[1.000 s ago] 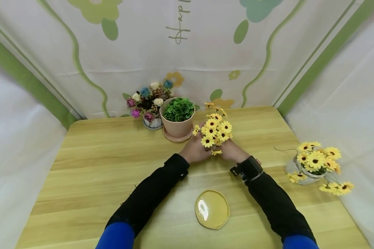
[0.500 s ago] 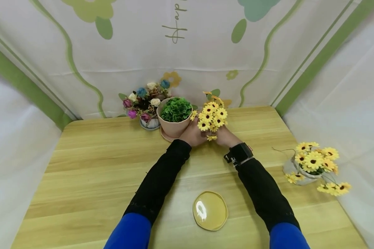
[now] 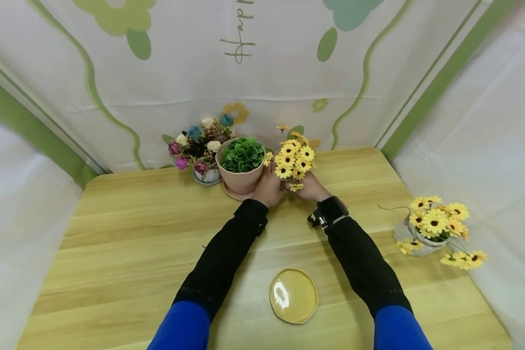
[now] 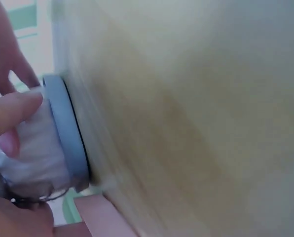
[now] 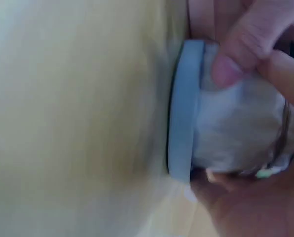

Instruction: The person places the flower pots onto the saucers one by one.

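Observation:
At the back of the table, both hands hold a small whitish flower pot [image 5: 236, 133] with yellow daisies [image 3: 294, 158] in it. My left hand [image 3: 270, 188] grips its left side, close to a pink pot [image 3: 240, 181] of green leaves. On the opposite side, the fingers of my right hand [image 3: 312, 189] curl round the wall. Under the white pot sits a blue-grey saucer [image 4: 68, 131], right at the tabletop; whether it touches the wood is hard to tell. In the head view the hands and blossoms hide most of this pot.
Left of the pink pot stands a pot of mixed roses [image 3: 203, 146]. A second pot of yellow daisies [image 3: 435, 223] is near the right edge, with stems spreading outward. The yellow saucer [image 3: 294, 296] lies at the front between the forearms. A printed curtain [image 3: 271, 82] hangs behind.
Both hands have carried the daisy pot away from the body, toward the back edge and beside the pink pot. Most of that shift came in the first half second. The view has shifted slightly.

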Tool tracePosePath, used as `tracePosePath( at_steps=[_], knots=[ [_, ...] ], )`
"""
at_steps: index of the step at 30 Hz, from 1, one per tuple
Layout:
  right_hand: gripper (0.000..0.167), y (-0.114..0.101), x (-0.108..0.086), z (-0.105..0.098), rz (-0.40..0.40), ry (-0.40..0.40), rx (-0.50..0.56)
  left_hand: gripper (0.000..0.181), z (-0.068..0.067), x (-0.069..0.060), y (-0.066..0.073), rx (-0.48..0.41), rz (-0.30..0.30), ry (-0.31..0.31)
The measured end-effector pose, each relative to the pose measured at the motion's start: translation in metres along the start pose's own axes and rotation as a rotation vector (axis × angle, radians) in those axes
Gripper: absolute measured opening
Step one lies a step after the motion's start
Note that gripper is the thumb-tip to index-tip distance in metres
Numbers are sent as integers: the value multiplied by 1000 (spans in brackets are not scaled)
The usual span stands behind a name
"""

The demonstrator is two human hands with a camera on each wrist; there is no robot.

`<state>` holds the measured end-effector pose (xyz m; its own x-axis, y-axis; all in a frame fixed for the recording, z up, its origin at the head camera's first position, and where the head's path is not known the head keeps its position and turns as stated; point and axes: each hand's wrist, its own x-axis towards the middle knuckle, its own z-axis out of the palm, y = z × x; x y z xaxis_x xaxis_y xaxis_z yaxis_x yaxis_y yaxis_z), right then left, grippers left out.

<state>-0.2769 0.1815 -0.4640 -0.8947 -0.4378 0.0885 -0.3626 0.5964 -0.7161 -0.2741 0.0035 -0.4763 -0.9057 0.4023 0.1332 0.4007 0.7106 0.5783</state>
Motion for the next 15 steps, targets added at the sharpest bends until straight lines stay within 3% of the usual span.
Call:
tracePosePath(
  at_steps=[4,11,15],
  knots=[
    [71,7,3,11,-3,78,137,109,-3,-17,1,-108,-51,-31],
    [98,-10,-11,18,-32,117,166,124,-15,-61,1,-264,-19,-59],
    [110,-22,-40,20,77,79,147,126,-23,-98,3,-293,-3,-119]
  ],
)
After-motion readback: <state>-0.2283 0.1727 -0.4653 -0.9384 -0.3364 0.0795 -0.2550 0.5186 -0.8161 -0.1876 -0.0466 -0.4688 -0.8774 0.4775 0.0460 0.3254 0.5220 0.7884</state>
